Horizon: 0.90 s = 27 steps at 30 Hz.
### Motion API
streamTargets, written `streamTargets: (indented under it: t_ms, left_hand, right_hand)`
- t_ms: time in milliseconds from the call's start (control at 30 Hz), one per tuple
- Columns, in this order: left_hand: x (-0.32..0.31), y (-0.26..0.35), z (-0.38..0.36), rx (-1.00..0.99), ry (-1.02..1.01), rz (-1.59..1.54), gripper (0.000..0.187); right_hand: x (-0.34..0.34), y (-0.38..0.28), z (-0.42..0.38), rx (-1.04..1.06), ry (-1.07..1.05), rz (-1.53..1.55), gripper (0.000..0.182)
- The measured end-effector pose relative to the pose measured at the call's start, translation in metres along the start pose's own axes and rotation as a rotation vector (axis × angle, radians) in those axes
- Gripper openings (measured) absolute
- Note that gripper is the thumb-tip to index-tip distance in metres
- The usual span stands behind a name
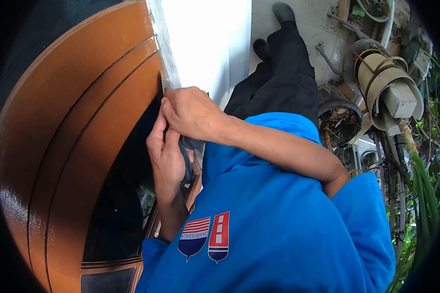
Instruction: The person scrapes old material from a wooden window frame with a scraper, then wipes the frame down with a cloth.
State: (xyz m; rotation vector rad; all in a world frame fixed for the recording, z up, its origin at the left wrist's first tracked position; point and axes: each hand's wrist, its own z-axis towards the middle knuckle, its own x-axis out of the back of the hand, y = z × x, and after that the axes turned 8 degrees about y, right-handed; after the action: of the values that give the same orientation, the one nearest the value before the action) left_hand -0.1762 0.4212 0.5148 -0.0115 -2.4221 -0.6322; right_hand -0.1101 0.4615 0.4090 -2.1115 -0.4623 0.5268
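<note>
My right hand [193, 113] reaches across my body, its fingers closed on a thin, flat, grey blade-like piece [164, 83]. The tip of this piece lies against the edge of an orange-brown wooden frame [98, 93], beside a rough whitish strip [162, 44]. Just below, my left hand [167, 155] meets the right one, fingers pressed together at the same piece. A dark curved part [185, 158] shows behind the left palm; how it joins the blade is hidden by my hands.
A bright white panel [205, 44] adjoins the strip. Dark glass [117, 219] sits inside the frame. My legs [283, 73] stand on pale tiles [310, 14]. Pots [384, 80], dry debris and green plants [423, 195] crowd the right side.
</note>
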Motion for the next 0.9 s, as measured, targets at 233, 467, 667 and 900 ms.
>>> streamTargets:
  t_ms: [233,467,667,900]
  left_hand:
    - [0.003,-0.011,0.004,-0.089,0.010,0.025,0.046]
    - [-0.003,-0.010,0.002,-0.049,0.046,-0.004,0.046]
    - [0.006,-0.037,0.016,-0.309,0.029,0.051,0.047]
    - [-0.006,-0.003,0.001,-0.045,0.042,-0.030,0.048]
  right_hand:
    - [-0.001,-0.001,-0.002,0.066,0.051,-0.019,0.031]
    - [0.001,0.000,-0.002,0.074,0.044,-0.035,0.031]
    - [0.003,0.000,-0.001,0.075,0.045,-0.031,0.032]
    - [0.002,-0.002,-0.002,0.095,0.059,-0.044,0.033]
